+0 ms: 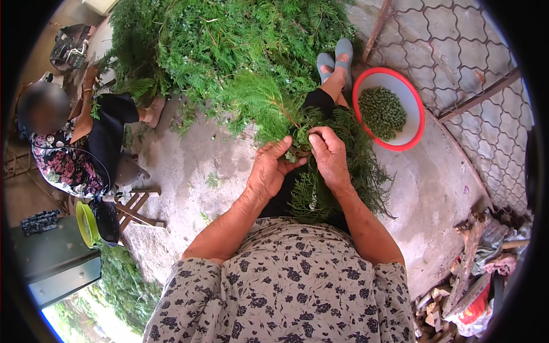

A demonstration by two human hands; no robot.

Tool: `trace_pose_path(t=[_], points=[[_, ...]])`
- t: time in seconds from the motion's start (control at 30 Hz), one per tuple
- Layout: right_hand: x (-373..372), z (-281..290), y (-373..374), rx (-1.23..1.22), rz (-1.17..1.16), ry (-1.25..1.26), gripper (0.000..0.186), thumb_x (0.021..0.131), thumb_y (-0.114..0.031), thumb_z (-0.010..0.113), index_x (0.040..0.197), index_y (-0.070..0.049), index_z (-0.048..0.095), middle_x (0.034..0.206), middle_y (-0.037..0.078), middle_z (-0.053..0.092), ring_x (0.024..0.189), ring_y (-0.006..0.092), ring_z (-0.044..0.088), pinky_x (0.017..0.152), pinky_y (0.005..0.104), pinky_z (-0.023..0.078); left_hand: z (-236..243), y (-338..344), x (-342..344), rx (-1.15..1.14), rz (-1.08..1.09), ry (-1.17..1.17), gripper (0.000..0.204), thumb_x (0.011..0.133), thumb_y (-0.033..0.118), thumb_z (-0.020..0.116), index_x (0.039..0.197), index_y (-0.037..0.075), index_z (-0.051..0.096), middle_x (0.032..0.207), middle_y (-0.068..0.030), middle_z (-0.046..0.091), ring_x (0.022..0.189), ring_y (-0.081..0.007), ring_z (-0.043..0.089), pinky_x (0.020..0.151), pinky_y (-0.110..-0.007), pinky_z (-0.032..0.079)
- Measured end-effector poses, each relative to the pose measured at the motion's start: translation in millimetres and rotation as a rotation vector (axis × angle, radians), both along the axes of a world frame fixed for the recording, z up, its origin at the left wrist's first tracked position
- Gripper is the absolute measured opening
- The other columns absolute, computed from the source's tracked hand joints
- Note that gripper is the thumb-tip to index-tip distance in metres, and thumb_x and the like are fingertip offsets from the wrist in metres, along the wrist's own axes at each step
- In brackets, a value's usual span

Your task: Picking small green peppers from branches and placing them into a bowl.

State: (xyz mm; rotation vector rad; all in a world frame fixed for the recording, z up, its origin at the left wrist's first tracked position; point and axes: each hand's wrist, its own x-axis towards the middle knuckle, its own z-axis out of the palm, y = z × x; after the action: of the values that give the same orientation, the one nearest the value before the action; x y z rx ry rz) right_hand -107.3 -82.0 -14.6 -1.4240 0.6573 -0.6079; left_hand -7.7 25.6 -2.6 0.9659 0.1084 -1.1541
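Note:
My left hand (269, 170) is closed round the stem end of a feathery green conifer sprig (260, 106), whose fronds spread away from me above my lap. Close beside it, my right hand (331, 157) pinches at the same stem end with thumb and forefinger. Anything small between those fingertips is too hidden to name. More cut conifer branches (317, 197) lie across my lap under both hands. To the right, a white basin (422, 117) with a red rim holds many small green cones (382, 111).
A large heap of conifer branches (229, 40) covers the ground ahead. At left sits another person (68, 146), near a wooden stool (137, 208) and a yellow-green basin (86, 223). Wire mesh (452, 51) stands at right; firewood and bags (469, 286) are piled lower right.

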Motion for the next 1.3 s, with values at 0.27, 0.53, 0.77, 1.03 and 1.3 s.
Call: trace_pose_path(t=[0.27, 0.53, 0.77, 1.03, 1.3], points=[[-22, 17, -44, 0.174, 0.015, -0.087, 0.018, 0.086, -0.006, 0.052, 0.101, 0.002, 0.057, 0.085, 0.007, 0.059, 0.063, 0.0123, 0.057, 0.056, 0.0242, 0.047, 5, 2, -3, -0.038, 0.048, 0.035, 0.022, 0.085, 0.010, 0.058, 0.106, 0.005, 0.055, 0.099, -0.0071, 0.059, 0.093, -0.0231, 0.059, 0.077, -0.041, 0.052], [-27, 28, -54, 0.286, -0.094, -0.138, 0.016, 0.085, -0.006, 0.053, 0.097, 0.003, 0.061, 0.078, 0.008, 0.062, 0.062, 0.0119, 0.057, 0.054, 0.0229, 0.045, 3, 0, -4, -0.039, 0.008, 0.009, 0.023, 0.085, 0.009, 0.057, 0.108, 0.005, 0.054, 0.106, -0.0073, 0.056, 0.097, -0.0246, 0.057, 0.079, -0.042, 0.052], [-15, 31, -7, -0.112, 0.059, 0.101, 0.012, 0.084, -0.002, 0.054, 0.095, 0.000, 0.058, 0.070, 0.004, 0.058, 0.051, 0.0073, 0.051, 0.047, 0.0227, 0.042, 4, 1, -5, -0.056, 0.030, -0.018, 0.023, 0.085, 0.009, 0.057, 0.107, 0.005, 0.054, 0.102, -0.0084, 0.058, 0.096, -0.0231, 0.058, 0.076, -0.039, 0.052], [-16, 22, -6, -0.010, 0.118, 0.107, 0.020, 0.080, 0.003, 0.057, 0.100, 0.000, 0.054, 0.076, 0.003, 0.058, 0.056, 0.0075, 0.051, 0.050, 0.0219, 0.043, -5, 2, -6, -0.083, 0.032, 0.013, 0.021, 0.084, 0.009, 0.058, 0.105, 0.004, 0.055, 0.100, -0.0081, 0.058, 0.090, -0.0210, 0.057, 0.074, -0.037, 0.051], [-15, 21, -13, -0.095, 0.197, 0.133, 0.024, 0.078, 0.004, 0.057, 0.102, -0.001, 0.054, 0.077, 0.004, 0.058, 0.057, 0.0082, 0.052, 0.051, 0.0222, 0.043, -3, 3, -6, -0.045, -0.007, -0.001, 0.022, 0.084, 0.007, 0.057, 0.105, 0.002, 0.055, 0.099, -0.0079, 0.058, 0.093, -0.0205, 0.056, 0.078, -0.036, 0.048]])
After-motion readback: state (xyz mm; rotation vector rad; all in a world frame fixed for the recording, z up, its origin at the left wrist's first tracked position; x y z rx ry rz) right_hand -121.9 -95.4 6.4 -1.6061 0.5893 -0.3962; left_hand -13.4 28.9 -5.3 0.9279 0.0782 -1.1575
